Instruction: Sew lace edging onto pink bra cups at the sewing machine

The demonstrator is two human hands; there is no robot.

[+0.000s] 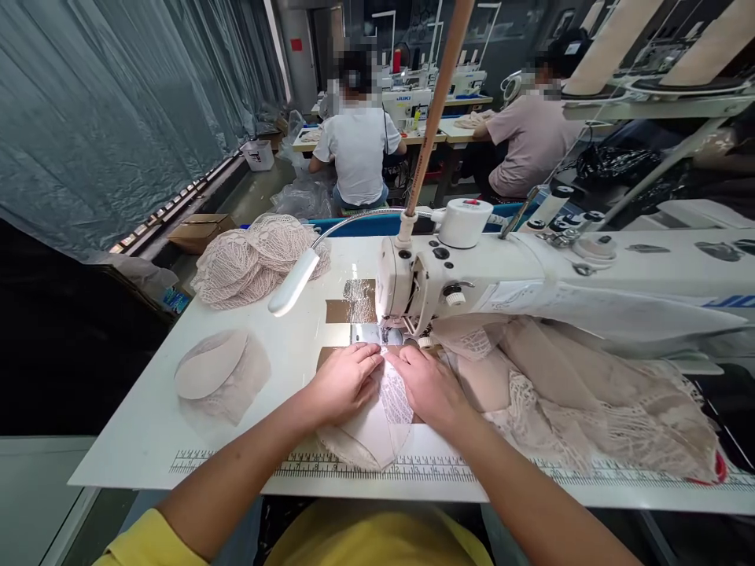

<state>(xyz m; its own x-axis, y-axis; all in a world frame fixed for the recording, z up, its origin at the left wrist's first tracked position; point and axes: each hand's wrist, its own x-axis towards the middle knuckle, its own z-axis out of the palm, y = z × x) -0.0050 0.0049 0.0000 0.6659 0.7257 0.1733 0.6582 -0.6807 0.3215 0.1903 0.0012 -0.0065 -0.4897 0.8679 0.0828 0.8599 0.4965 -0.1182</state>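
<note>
A beige and white lace fabric piece lies on the sewing machine bed, its far edge near the needle area. My left hand rests on the piece's left side, fingers together and closed on it, tips close to the presser foot. From the right, my right hand grips the same piece, its fingertips almost meeting the left ones. The hands partly cover the fabric, and the needle point cannot be made out. The white sewing machine stands just beyond both hands.
Left on the table lie a round sheer piece and a lace pile. A lamp arches above. Bunched lace fabric covers the right side. A printed ruler follows the front edge. Two people sit at machines beyond.
</note>
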